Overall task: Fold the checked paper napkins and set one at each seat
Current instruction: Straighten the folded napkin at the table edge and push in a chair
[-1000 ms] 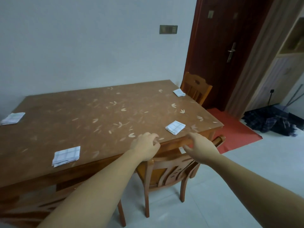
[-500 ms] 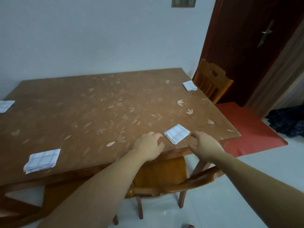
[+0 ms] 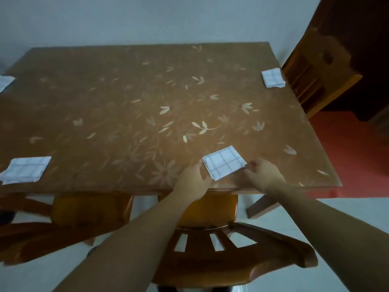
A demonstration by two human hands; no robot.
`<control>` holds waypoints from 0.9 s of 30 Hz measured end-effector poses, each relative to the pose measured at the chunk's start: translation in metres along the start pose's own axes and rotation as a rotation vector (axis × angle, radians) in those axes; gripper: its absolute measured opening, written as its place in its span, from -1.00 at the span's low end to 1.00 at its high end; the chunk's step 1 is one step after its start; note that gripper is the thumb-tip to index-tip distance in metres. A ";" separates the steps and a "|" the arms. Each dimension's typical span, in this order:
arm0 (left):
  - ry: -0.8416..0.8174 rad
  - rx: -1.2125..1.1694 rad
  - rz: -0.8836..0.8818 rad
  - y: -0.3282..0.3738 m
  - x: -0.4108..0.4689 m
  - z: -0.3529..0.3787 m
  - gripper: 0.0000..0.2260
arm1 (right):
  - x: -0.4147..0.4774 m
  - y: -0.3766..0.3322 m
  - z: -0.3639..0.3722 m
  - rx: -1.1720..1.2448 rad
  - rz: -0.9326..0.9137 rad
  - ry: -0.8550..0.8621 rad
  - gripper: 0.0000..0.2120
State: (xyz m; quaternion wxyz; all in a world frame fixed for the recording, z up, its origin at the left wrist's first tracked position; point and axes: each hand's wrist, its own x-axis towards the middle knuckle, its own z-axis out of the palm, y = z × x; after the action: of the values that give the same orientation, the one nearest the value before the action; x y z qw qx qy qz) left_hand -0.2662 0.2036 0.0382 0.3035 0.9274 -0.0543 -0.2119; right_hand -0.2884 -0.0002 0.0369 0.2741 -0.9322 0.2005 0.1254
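A folded white checked napkin (image 3: 224, 162) lies turned at an angle near the front edge of the brown leaf-patterned table (image 3: 126, 102). My left hand (image 3: 193, 182) has curled fingers on its left corner. My right hand (image 3: 263, 175) pinches its right corner with the fingertips. Three more folded napkins lie at other seats: one at the front left (image 3: 25, 169), one by the right edge (image 3: 273, 77), and one cut off at the far left (image 3: 5, 82).
A wooden chair (image 3: 210, 249) stands pushed in right below my arms, and a second chair (image 3: 84, 211) stands to its left. A third chair (image 3: 315, 76) stands at the table's right end, with a red mat (image 3: 347, 148) and a dark door (image 3: 357, 28) behind it.
I have leaned in over the table. Both hands moved forward from the table edge to the near napkin and now hold its two corners.
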 end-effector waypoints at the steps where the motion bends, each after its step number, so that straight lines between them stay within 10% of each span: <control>1: -0.004 -0.073 -0.039 0.000 0.006 0.006 -0.60 | 0.008 0.002 0.003 0.017 0.014 0.002 -0.79; 27: 0.172 -0.180 -0.183 -0.056 0.037 -0.004 -0.74 | 0.034 -0.051 0.057 0.308 0.118 -0.121 -0.80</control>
State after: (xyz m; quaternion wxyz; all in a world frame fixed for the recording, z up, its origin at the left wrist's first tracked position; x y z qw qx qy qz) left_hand -0.2324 0.2424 -0.0045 0.3684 0.9122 0.0759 -0.1625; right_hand -0.2426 0.0610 0.0020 0.4174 -0.8565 0.2550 0.1649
